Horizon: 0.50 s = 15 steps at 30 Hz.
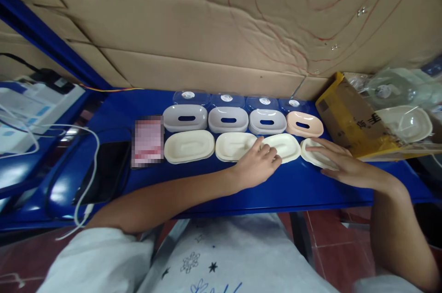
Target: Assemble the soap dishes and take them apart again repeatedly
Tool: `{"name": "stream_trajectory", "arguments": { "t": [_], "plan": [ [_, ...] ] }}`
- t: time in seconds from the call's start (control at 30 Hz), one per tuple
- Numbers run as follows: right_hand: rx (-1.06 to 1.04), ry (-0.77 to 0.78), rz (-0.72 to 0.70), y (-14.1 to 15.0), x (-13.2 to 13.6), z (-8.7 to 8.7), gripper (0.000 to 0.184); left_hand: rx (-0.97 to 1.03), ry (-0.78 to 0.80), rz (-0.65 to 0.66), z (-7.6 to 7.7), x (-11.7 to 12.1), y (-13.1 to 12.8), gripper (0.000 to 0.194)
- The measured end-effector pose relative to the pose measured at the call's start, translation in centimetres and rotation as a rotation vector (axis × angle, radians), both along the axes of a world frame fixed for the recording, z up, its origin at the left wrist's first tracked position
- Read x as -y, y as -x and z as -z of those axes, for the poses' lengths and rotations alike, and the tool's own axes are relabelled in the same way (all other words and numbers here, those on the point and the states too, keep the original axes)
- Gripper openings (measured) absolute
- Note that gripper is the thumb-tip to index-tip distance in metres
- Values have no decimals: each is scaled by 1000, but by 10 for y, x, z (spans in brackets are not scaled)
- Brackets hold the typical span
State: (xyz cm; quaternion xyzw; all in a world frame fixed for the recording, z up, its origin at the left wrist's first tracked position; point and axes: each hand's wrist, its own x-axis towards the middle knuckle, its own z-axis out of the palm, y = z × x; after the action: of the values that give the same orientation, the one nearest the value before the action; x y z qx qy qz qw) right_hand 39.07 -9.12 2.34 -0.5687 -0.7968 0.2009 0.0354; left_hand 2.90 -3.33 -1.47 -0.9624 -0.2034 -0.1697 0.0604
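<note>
Head view. The step in hand, as judged, is arranging the four cream, oval, shallow plastic-looking trays [189,146]. These lie in a row on the glossy blue tabletop [214,189], in front of three pale-grey, oval, slotted plastic covers [228,112] and one peach, oval, slotted plastic cover [316,123]. The next move appears to call for light, level finger contact, so that adjacent trays are not displaced.

Left hand [257,164]: palm down, fingers loosely bent over the adjoining ends of the second tray [233,146] and third tray [288,145], counted from the left. Right hand [340,159]: wrist bent, fingers extended over the fourth tray [318,160], thumb at its near edge. The hands are apart from each other; whether either grips a tray cannot be determined.
</note>
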Motion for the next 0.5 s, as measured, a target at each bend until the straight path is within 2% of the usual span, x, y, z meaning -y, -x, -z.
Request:
{"name": "stream_trajectory", "arguments": {
  "t": [0.1,0.33,0.5],
  "plan": [
    [-13,-35,-3,-1,7,6,68,16,-11,0,1,-1,8,28],
    [-53,-138,62,9,15,11,51,-1,95,38,-4,-4,16,29],
    [-134,-99,60,9,15,15,52,10,93,26,1,-5,14,29]
  ]
}}
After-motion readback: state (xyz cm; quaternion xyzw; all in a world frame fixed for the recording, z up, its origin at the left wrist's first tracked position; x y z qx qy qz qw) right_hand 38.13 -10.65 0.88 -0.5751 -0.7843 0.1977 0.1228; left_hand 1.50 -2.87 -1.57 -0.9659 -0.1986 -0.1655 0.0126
